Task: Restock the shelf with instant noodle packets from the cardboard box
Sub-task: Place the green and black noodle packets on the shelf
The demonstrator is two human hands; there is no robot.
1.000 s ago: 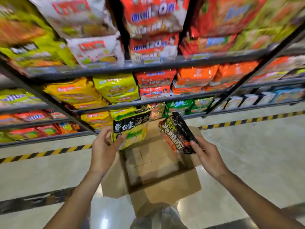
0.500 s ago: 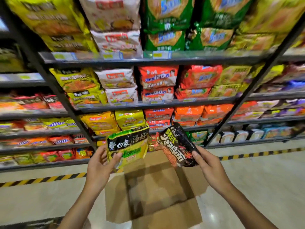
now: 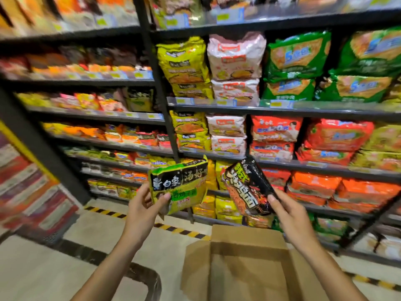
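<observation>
Two packets were up in the air at once, which is where I'd expect trouble. The left hand (image 3: 142,210) had its grip pinched on the lower corner of the green packet (image 3: 179,185), center frame, and the right hand (image 3: 289,216) pinched the lower edge of the black packet (image 3: 247,187) just right of it. Both were off the shelf (image 3: 282,108), above the open cardboard box (image 3: 245,235) at the bottom. Holding slick wrappers by the edge like that, one could've slipped and dropped to the floor. Also, the rows looked sorted by color, so either packet could easily have landed in the wrong stack.
</observation>
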